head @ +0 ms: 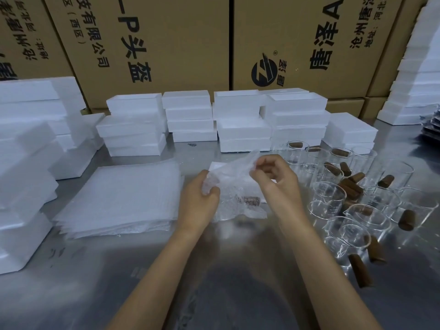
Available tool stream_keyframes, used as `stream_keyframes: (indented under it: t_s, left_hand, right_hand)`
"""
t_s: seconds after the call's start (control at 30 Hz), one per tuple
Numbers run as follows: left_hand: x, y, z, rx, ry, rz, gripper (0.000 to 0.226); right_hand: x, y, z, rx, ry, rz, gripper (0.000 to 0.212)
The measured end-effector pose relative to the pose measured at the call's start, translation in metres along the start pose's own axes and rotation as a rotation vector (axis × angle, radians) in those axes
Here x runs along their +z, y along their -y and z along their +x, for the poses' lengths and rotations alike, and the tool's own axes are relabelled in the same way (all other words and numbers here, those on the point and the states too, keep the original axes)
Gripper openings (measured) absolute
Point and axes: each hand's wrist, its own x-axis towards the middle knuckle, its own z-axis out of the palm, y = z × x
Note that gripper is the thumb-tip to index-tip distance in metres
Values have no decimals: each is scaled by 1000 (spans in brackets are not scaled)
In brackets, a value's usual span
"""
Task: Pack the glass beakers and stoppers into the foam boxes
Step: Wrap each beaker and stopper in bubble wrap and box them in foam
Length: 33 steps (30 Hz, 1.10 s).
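Note:
At the table's middle, both hands work a sheet of bubble wrap (234,177). My left hand (200,198) grips its left side. My right hand (273,177) pinches its upper edge. Through the wrap a brown stopper (248,200) shows, inside what looks like a glass beaker lying on its side. To the right stand several empty glass beakers (329,196) with loose brown stoppers (352,184) scattered among them. White foam boxes (242,129) are stacked along the back and left.
A pile of bubble wrap sheets (121,198) lies left of my hands on the metal table (95,270). Large cardboard cartons (166,44) form a wall behind. More foam pieces (419,79) tower at the far right, and a white foam piece (217,166) lies under the wrap.

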Motion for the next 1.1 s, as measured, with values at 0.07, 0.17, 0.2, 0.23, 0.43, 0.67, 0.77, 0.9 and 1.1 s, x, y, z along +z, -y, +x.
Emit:
stream_keyframes:
  t_s: [0.07,0.17,0.2,0.23,0.43,0.67,0.77,0.9,1.1]
  left_hand:
    - [3,2,-2,105,-30,161,24]
    - [5,1,-3,153,-77,211,27]
    - [4,-1,-4,165,-94,170,24]
    - [3,-3,-3,177,-109,133,19]
    - [-4,-11,-6,255,-59,73,17]
    - [-12,-1,-4,321,105,406,38]
    - [-14,0,-1,382,154,493,39]
    - [-14,0,-2,433,209,534,44]
    - [-15,0,-4,349,-9,331,20]
  right_hand:
    - [3,-1,-3,-68,72,-75,23]
    - [8,-9,-8,-182,170,-341,32]
    - [10,-12,-10,-228,198,-431,33]
    - [12,-14,-11,-263,232,-503,33]
    - [15,-15,-18,-394,373,-734,39]
    - [15,-14,-17,-373,226,-551,31]
    - [13,-11,-13,-367,26,-436,34]
    - [16,-22,-17,-261,304,-643,35]
    - [15,-37,-20,-296,487,-873,38]
